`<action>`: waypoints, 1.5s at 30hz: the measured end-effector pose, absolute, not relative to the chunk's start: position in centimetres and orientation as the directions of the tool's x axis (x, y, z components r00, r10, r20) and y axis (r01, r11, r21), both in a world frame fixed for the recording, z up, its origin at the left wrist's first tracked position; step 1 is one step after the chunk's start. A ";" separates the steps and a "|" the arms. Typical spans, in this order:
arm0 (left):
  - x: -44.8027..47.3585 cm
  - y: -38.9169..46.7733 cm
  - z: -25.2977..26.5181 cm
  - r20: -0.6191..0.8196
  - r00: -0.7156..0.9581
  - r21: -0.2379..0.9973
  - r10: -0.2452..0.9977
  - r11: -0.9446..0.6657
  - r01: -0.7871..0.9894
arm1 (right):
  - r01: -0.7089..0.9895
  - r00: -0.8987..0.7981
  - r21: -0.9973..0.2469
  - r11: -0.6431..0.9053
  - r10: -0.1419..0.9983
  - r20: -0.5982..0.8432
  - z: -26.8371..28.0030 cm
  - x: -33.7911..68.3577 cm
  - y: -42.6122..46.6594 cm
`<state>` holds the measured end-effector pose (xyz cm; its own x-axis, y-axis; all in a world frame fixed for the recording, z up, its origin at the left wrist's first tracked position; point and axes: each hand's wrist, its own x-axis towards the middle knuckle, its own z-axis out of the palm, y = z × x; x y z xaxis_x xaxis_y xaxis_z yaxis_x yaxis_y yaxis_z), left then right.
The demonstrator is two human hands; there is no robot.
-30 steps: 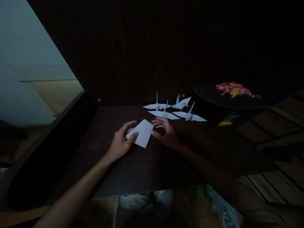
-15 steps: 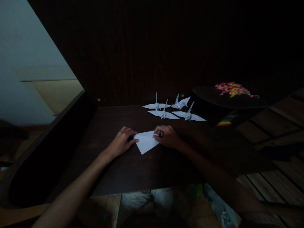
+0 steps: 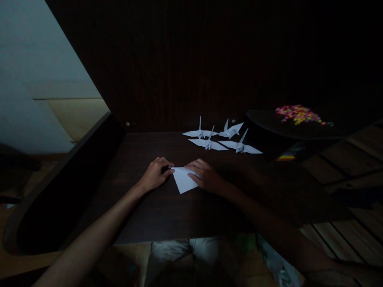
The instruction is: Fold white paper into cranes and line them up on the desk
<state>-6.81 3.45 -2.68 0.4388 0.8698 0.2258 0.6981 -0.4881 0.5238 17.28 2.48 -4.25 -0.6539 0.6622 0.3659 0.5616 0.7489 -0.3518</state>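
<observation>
A white sheet of folded paper (image 3: 184, 182) lies on the dark wooden table, one corner pointing toward me. My left hand (image 3: 156, 173) pinches its left corner between thumb and fingers. Across its right part rests my right hand (image 3: 206, 175), fingers along the upper edge and thumb on the face, gripping the paper and hiding its right end. Behind the hands stand several white paper cranes, among them a front left crane (image 3: 208, 144) and a front right crane (image 3: 240, 147).
A dark raised shelf (image 3: 263, 119) at the right bears a heap of small colourful pieces (image 3: 299, 114). A tall dark panel (image 3: 179, 67) closes off the back of the table. At the left runs a dark side board (image 3: 66, 191).
My right hand has gone from curled fingers at the paper's right side to fingers laid along its upper edge. The left hand keeps its pinch. The view has shifted slightly.
</observation>
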 end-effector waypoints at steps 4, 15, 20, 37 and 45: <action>-6.9 3.6 -2.8 0.244 0.439 0.525 0.865 -0.498 0.690 | 0.560 -0.654 -0.299 0.773 0.633 0.413 -4.5 17.1 2.5; -6.9 3.8 -2.8 0.283 0.511 0.481 0.812 -0.581 0.656 | 0.505 -0.676 -0.274 0.818 0.573 0.464 -5.3 16.6 2.6; -7.0 3.8 -2.7 0.317 0.627 0.294 0.711 -0.703 0.648 | 0.486 -0.691 -0.297 0.822 0.570 0.445 -5.6 16.6 2.7; -6.9 3.6 -2.0 0.268 0.737 0.083 0.620 -0.777 0.624 | 0.470 -0.704 -0.404 0.785 0.610 0.365 -5.8 16.2 2.5; -7.0 3.7 -2.3 0.215 0.776 -0.045 0.593 -0.788 0.615 | 0.496 -0.703 -0.417 0.762 0.634 0.323 -5.7 16.0 2.4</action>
